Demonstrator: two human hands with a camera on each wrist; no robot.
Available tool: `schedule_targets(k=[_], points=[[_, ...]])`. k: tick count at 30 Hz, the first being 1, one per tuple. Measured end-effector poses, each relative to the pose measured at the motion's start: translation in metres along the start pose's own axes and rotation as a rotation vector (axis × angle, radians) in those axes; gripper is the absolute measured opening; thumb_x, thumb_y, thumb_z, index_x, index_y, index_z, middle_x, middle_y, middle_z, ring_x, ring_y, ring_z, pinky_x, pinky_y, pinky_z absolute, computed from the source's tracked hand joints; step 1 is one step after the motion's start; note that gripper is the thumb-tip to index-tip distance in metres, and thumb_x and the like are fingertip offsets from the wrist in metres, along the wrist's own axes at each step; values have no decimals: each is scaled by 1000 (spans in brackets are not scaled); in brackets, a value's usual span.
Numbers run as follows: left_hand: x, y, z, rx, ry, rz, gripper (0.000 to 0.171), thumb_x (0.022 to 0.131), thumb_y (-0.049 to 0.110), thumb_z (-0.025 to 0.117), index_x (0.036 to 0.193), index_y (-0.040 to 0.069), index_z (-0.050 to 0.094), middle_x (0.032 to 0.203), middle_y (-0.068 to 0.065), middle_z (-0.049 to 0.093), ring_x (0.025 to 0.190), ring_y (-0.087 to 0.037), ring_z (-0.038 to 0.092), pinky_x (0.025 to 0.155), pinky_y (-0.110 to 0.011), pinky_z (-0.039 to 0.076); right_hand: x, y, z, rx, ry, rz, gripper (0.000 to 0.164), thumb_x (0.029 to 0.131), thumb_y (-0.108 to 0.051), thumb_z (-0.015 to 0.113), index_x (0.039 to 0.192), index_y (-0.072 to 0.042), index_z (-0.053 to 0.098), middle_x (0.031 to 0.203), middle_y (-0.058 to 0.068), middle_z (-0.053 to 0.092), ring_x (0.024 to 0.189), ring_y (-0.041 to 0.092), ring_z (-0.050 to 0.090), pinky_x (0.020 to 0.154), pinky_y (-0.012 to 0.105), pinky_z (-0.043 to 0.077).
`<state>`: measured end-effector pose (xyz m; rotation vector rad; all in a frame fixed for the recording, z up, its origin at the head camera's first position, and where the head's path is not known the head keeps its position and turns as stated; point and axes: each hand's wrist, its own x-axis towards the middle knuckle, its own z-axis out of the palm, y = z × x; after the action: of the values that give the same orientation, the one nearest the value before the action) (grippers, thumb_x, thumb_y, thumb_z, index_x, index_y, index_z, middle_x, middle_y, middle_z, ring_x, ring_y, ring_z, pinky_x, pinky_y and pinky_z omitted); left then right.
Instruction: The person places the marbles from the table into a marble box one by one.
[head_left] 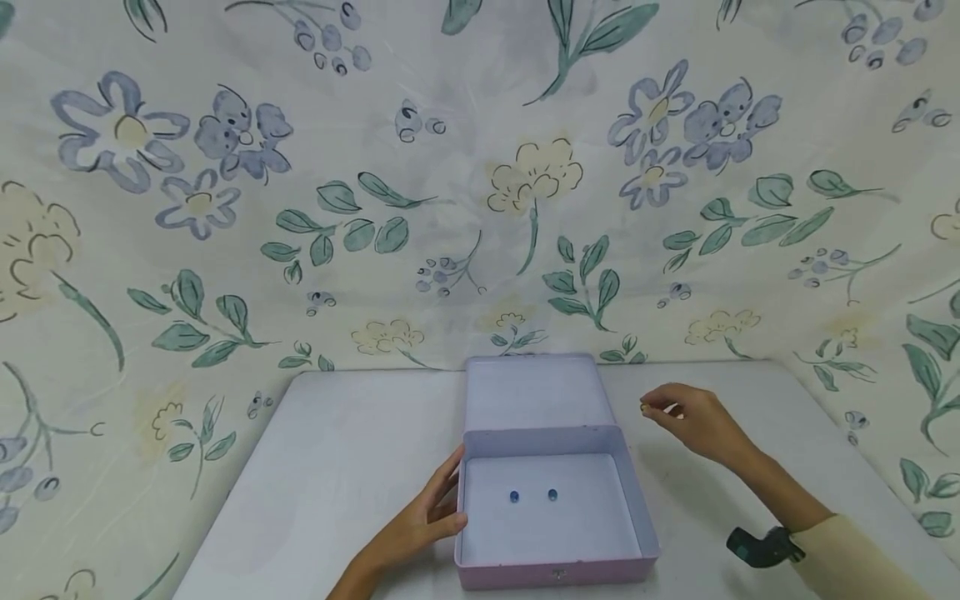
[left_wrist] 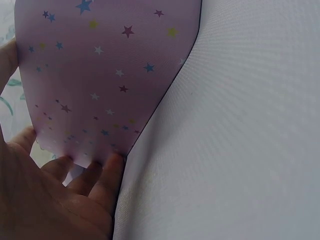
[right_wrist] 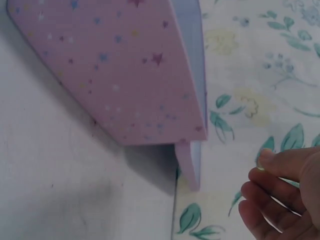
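Note:
A lilac metal box [head_left: 557, 575] stands with its lid [head_left: 536, 392] swung back. Two small blue glass beads, a left bead [head_left: 513, 497] and a right bead [head_left: 552, 495], lie apart on its floor. My left hand [head_left: 416, 521] rests against the box's left side, fingers spread and touching the star-patterned wall [left_wrist: 110, 75], thumb near the rim. To the right of the lid, my right hand [head_left: 693, 421] is raised and pinches a tiny yellowish bead [head_left: 643, 407] between thumb and forefinger. Most of that bead is hidden by the fingertips, also in the right wrist view.
The box stands on a white table [head_left: 337, 450], with table surface to its left and right. A floral cloth [head_left: 465, 167] rises behind the table and along both sides. A dark wrist device [head_left: 765, 547] sits at the right sleeve.

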<state>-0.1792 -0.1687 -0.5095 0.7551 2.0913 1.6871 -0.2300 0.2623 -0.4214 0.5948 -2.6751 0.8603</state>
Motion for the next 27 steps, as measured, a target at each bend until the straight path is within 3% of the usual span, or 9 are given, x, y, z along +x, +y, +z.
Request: schedule_targets(k=[7, 16, 27], points=[[0, 1, 1, 15, 21, -10, 83, 101, 13, 55, 162, 22, 0, 169, -10, -7, 150, -54, 8, 113, -67, 31, 3, -22, 6, 53, -75, -71, 16, 88, -2, 74, 103, -7, 74, 97, -1, 75, 86, 10, 69, 74, 22, 58], [0, 1, 2, 8, 28, -28, 83, 101, 14, 55, 162, 20, -1, 169, -9, -8, 150, -54, 7, 114, -67, 29, 11, -41, 13, 136, -155, -239, 15, 88, -3, 73, 103, -5, 74, 95, 0, 74, 85, 8, 67, 72, 22, 58], [0, -1, 2, 19, 23, -12, 83, 101, 14, 55, 162, 23, 0, 169, -10, -6, 150, -54, 8, 114, -66, 30, 27, -62, 29, 197, -275, -308, 16, 90, -6, 73, 106, -7, 74, 97, -2, 74, 88, 6, 67, 73, 21, 58]])
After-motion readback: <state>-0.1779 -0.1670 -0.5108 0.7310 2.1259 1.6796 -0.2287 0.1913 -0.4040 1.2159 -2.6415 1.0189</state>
